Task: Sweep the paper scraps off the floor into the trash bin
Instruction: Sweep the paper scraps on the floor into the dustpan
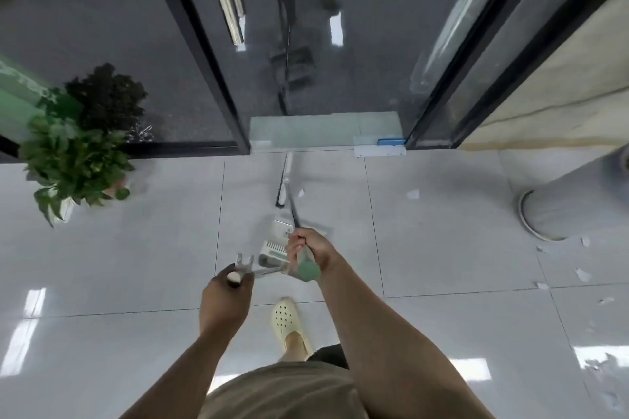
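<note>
While I stand on the grey tile floor (136,265) facing the glass door (323,44), my right hand (311,248) is wrapped tight around the broom handle (294,207) near its green end. Broom head (284,180) sits on the floor at 12 o'clock from that hand, by the door sill. My left hand (228,296) curls around the top of the dustpan handle (248,270); dustpan (275,248) sits just at 9 o'clock of my right hand. Paper scraps (413,194) lie at 2 to 4 o'clock, several near the round column base (544,221), one small scrap beside the broom. Potted plant (75,153) at 10 o'clock. My foot in a yellow clog (287,320) is at 6 o'clock.
</note>
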